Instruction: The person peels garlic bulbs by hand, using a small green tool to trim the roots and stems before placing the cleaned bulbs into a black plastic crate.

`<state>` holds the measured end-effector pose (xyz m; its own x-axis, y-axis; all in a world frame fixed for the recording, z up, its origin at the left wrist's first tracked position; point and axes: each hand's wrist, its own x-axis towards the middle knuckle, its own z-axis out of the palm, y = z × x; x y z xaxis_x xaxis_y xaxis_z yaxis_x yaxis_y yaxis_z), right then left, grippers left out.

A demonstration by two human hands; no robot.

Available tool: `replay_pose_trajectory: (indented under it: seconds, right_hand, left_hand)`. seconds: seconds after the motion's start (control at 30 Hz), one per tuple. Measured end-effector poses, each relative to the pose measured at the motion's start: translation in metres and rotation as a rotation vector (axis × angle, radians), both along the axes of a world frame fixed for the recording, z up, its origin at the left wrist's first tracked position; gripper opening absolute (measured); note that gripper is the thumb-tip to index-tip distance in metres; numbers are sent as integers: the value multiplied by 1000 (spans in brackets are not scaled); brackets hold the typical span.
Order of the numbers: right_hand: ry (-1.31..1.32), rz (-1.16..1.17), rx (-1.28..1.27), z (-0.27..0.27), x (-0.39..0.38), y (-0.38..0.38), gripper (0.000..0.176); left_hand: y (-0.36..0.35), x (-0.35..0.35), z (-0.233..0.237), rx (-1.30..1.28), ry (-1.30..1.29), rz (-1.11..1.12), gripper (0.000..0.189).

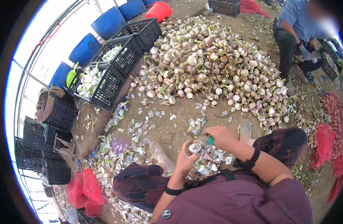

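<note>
My left hand point(185, 158) is closed around a garlic bulb point(195, 148), held between my knees with its pale round face up. Just to the right, my right hand point(222, 138) is wrapped round a small tool with a green handle point(210, 140); its working end cannot be made out. The tool is close to the bulb, and whether they touch is unclear. Beyond both hands lies a large pile of unpeeled garlic bulbs point(205, 63) on the ground. Loose skins point(137, 130) are scattered under and around my hands.
Black crates point(108, 87) at the left hold white peeled garlic point(90, 80). Blue tubs point(85, 48) and a red bucket point(159, 11) stand behind them. A seated person point(291, 37) works at the upper right. Red mesh bags point(84, 190) lie on both sides.
</note>
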<state>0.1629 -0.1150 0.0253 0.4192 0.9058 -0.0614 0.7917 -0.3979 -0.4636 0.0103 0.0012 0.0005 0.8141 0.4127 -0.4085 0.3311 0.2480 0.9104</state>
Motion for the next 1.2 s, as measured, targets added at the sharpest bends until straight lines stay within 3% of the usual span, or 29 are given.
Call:
replay_pose_trajectory:
  seconds: [0.07, 0.3, 0.4, 0.5, 0.53, 0.67, 0.77, 0.8, 0.9, 1.0, 1.1, 1.2]
  right_hand:
    - [44, 105, 524, -13, -14, -1, 14]
    - [-147, 328, 412, -9, -23, -1, 21]
    - [-212, 281, 346, -12, -11, -1, 17]
    - [-177, -27, 94, -39, 17, -6, 14]
    - [-136, -66, 15, -48, 20, -9, 21]
    - [117, 71, 397, -14, -12, -9, 25]
    - [58, 153, 468, -11, -29, -5, 29]
    - [-28, 197, 479, -15, -27, -5, 21]
    - [-92, 276, 522, -9, -25, 0, 20]
    - [-131, 209, 441, -11, -23, 4, 18]
    - [-164, -167, 39, -44, 1, 12, 20]
    - [16, -215, -122, -52, 15, 1, 24]
  left_hand:
    - [1, 1, 0, -37, 30, -1, 53]
    - [2, 2, 10, -26, 132, -26, 50]
    - [4, 0, 2, -33, 95, -120, 56]
    - [0, -3, -1, 21, -26, -92, 57]
    - [0, -2, 0, 22, -18, -66, 55]
    - [2, 0, -2, 12, 29, -25, 52]
    - [3, 3, 3, -77, 51, -54, 51]
    - [4, 4, 5, -120, 54, -63, 50]
    - [7, -1, -11, -285, 20, -47, 51]
    - [4, 0, -1, -250, 65, -57, 52]
    - [-3, -1, 6, -131, -5, -154, 56]
    - [-2, -2, -2, -83, -170, -6, 60]
